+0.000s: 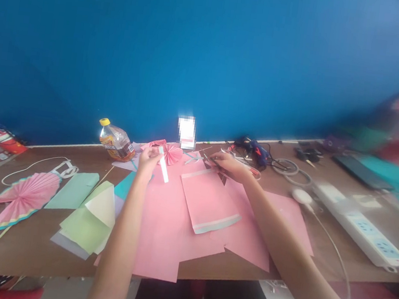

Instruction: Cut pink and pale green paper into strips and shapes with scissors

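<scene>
My left hand pinches the upper end of a narrow white strip, which hangs down over pink paper. At the back of the paper my right hand has its fingers closed together; what they hold is too small to make out. Below it lies a pink rectangle with a pale band along its front edge. A dark pointed piece shows under the right hand. Between the hands, towards the back, sits a folded pink paper rosette.
A bottle with a yellow cap stands at the back left. Left are a pleated pink fan and green papers. Right are cables, a white power strip and a dark phone-like slab.
</scene>
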`<state>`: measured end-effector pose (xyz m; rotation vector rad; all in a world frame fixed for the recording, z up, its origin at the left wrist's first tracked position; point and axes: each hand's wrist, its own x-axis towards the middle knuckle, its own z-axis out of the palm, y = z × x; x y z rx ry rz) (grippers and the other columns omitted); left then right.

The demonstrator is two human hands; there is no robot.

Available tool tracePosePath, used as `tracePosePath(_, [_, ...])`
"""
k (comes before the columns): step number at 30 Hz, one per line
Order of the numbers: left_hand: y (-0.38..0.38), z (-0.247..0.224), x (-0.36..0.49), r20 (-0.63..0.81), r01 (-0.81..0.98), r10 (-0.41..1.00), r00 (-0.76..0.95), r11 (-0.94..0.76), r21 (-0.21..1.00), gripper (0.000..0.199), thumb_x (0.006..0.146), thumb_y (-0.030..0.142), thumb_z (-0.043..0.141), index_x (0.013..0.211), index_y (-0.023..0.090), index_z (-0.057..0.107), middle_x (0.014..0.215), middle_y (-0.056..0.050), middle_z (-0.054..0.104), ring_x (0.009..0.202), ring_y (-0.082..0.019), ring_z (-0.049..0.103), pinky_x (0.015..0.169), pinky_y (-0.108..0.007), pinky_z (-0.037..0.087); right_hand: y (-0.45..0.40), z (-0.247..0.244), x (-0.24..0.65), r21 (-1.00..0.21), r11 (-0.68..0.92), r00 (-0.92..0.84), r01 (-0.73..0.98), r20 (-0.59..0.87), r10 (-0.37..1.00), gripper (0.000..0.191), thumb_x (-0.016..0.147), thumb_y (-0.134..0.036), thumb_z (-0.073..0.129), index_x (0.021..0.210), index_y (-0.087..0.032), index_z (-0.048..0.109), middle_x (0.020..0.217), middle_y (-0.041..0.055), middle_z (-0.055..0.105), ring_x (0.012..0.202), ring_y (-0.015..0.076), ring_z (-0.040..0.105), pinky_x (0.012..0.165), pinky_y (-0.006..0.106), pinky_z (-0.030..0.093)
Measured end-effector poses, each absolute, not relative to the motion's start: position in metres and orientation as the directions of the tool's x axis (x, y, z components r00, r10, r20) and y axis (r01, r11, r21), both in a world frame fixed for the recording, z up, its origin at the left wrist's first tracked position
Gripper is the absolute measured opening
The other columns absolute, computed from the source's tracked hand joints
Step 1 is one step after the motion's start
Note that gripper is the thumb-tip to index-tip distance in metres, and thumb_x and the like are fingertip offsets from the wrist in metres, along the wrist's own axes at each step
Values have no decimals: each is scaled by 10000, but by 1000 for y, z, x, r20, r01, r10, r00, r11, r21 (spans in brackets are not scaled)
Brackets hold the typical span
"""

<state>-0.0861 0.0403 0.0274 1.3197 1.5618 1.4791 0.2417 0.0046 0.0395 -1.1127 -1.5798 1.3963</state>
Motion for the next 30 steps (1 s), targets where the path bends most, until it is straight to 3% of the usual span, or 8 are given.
tracePosePath(2, [42,24,-60,117,4,971,-209,-119,993,480,560,267,774,986,160,579,980,-78,662,798,-156,631,679,-259,494,5,39,240,-993,24,-351,115,-17,936,238,776,-384,650,915,-192,670,744,26,625,534,86,503,457,211,342])
tracePosePath(6, [38,17,-14,69,-173,996,-48,-76,982,376,554,272,792,851,154,594,779,-28,649,686,-117,603,666,-241,465,6,41,235,-989,43,-328,141,-6,945,279,758,-403,671,918,-174,668,746,34,638,549,96,518,467,216,345])
tracePosePath(14, [31,-8,13,177,-130,983,40,-170,977,298,700,335,719,927,154,653,975,-93,712,843,-174,660,788,-310,501,-4,69,216,-988,153,-250,10,145,957,316,769,-409,663,952,-154,623,703,15,584,570,88,480,511,220,374])
tracePosePath(20, [28,-12,12,209,-129,975,76,-198,972,459,648,292,766,1072,167,646,1118,-106,685,985,-207,647,888,-341,491,8,103,198,-959,281,-121,25,276,953,351,784,-379,624,1080,-199,575,711,-6,581,568,91,498,483,201,352])
tracePosePath(25, [29,-11,11,173,-186,982,69,-158,970,623,593,235,792,1185,194,604,1255,-112,610,809,-136,644,790,-310,515,19,88,193,-946,305,-53,110,300,952,326,722,-289,628,1025,-206,541,722,-18,572,582,102,500,504,210,382])
tracePosePath(30, [26,-12,9,190,-156,978,83,-175,972,622,674,272,743,1267,246,557,1366,-103,535,768,-108,631,579,-200,461,-7,39,207,-951,253,-28,176,252,967,289,719,-311,622,980,-195,578,730,6,612,613,138,548,539,246,419])
